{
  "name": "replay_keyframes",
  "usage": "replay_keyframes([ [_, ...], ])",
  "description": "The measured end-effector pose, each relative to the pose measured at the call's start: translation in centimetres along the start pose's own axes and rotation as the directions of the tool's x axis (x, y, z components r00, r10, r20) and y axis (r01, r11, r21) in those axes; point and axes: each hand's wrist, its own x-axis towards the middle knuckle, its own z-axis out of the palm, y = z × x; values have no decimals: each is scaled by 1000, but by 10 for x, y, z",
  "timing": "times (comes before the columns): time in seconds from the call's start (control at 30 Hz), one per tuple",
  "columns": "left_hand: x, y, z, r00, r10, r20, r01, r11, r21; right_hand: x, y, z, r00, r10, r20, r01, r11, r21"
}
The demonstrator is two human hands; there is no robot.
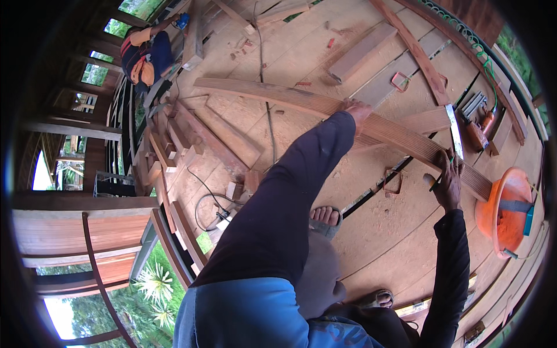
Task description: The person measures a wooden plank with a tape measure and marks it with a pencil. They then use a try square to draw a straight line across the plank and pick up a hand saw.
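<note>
A long grooved brown decking board [272, 93] runs across in front of me, from the upper middle down to the right. My left hand [358, 111] is closed over its middle, fingers wrapped on the edge. My right hand [447, 184] is at the board's near edge towards its right end, fingers bent round a thin green pencil-like stick [434, 185]; its kind is not plain. Beyond the right hand, a pale metal straightedge [454, 132] lies against another board [426, 120] that passes under the grooved one.
An upturned orange hard hat [503, 216] sits by the board's right end. An orange nail gun [480, 130] with a green coiled hose [473, 40] lies beyond. A thick timber [362, 52] rests on the plank floor. At upper left another person [145, 55] holds a blue power tool [182, 21].
</note>
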Motion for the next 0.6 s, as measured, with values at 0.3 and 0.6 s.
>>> replay_keyframes([
  [0.3, -22, 1, -4, 997, 74, -12, -74, 997, 0, -5, -13, -12, 994, 46, 99, -36, 994, -101],
  [0.6, -53, -12, -10, 987, 17, 158, -22, 999, 30, 12, -21, 6, 996, -52, 78, 49, 998, 49],
])
